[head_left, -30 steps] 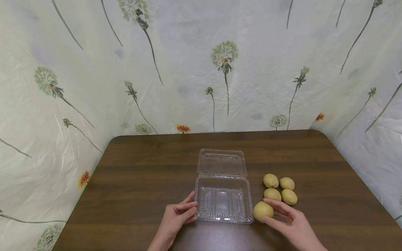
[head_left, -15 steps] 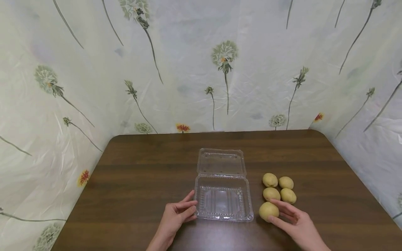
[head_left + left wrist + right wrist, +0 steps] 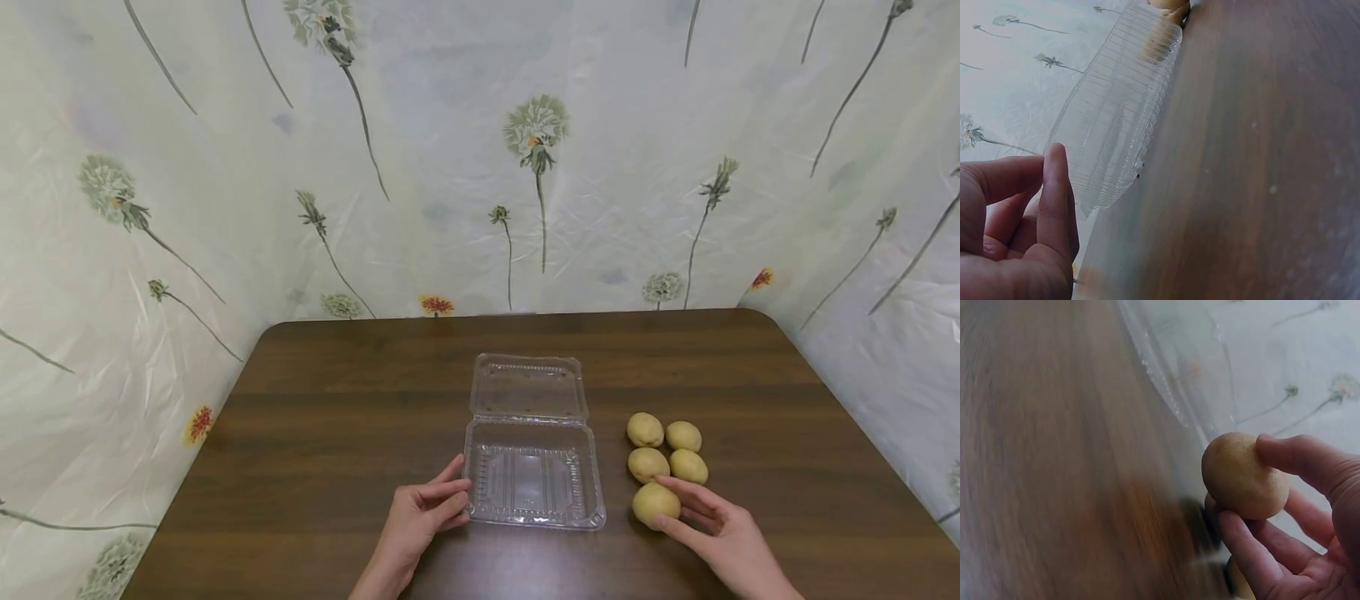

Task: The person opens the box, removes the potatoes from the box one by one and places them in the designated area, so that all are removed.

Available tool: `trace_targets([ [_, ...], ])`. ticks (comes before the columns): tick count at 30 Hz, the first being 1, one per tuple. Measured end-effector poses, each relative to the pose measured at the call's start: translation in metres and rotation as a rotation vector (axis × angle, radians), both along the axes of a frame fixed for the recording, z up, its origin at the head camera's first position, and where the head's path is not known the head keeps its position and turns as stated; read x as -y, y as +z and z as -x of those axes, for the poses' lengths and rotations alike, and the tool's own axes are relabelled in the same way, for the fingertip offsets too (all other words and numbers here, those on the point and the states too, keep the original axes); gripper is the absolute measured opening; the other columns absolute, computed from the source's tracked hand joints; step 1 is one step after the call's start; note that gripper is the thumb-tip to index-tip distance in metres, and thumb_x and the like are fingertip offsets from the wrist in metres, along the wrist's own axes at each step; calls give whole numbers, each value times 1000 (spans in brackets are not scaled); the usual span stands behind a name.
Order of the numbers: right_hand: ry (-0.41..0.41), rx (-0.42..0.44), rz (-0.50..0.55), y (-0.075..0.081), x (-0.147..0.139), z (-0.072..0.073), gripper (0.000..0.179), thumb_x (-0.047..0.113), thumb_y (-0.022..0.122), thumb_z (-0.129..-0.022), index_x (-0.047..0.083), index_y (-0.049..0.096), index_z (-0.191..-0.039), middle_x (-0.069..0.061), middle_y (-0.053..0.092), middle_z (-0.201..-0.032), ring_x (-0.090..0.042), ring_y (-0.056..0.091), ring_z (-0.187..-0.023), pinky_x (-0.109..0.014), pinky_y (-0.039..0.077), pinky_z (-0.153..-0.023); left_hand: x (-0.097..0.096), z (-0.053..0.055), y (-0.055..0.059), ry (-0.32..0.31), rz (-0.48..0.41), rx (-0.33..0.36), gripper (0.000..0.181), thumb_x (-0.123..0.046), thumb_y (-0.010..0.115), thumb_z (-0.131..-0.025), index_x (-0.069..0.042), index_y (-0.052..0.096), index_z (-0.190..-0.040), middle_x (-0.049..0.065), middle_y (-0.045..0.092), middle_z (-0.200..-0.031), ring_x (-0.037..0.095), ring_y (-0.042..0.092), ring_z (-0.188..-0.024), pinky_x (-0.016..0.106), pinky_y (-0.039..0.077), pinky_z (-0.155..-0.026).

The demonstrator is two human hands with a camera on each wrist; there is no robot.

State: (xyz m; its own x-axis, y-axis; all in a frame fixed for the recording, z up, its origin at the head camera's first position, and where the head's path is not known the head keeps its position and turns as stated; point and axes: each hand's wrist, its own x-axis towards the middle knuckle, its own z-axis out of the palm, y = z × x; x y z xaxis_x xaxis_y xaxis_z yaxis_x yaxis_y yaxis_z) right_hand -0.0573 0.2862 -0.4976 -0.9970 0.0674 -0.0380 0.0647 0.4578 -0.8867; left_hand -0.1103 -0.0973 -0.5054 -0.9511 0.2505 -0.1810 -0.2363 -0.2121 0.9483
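Observation:
A transparent plastic clamshell box [image 3: 534,483] lies on the table with its lid [image 3: 529,388] folded back, away from me. My left hand [image 3: 422,515] pinches the box's left rim between thumb and fingers; the left wrist view shows the fingertips [image 3: 1055,156] at that rim. To the right of the box, my right hand [image 3: 716,527] grips a round yellow potato [image 3: 655,505], thumb on one side and fingers on the other. In the right wrist view this potato [image 3: 1242,477] hides part of the fingers. Several similar potatoes [image 3: 648,465] sit together just behind it.
All of this is on a brown wood-grain table [image 3: 360,417] with rounded far corners. A pale sheet [image 3: 615,150] printed with dandelions stands behind the table and along both sides.
My right hand has moved to the right with the potato, away from the box's front right corner and toward the potato group. The left hand stays at the box's rim.

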Motion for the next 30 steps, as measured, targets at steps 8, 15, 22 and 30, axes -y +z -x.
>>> trace_targets([
  [8,1,34,-31,-1,-7,1,52,31,73,-90,8,58,-134,-15,56,-134,3,58,-102,-19,54,-79,1,-1,-1,3,-5,5,32,-1,70,-89,16,63,-115,13,47,-145,21,57,-118,32,59,-80],
  [15,-20,86,-36,-3,-11,3,56,34,73,-89,6,54,-133,-14,58,-130,4,58,-100,-18,54,-80,1,-2,-1,-2,-2,-10,31,1,68,-90,17,62,-115,13,46,-145,20,57,-118,32,59,-80],
  [22,-59,114,-44,-1,-14,4,52,29,76,-87,4,51,-125,-17,62,-125,6,57,-94,-20,55,-74,1,-1,0,-3,3,-8,30,1,68,-90,17,62,-115,14,46,-145,21,57,-118,32,59,-80],
  [30,-65,70,-121,-3,-18,4,49,31,77,-86,6,54,-121,-14,66,-120,10,54,-94,-20,54,-71,1,-1,1,-2,0,1,31,1,68,-90,17,62,-116,14,46,-145,20,57,-118,32,59,-80],
])
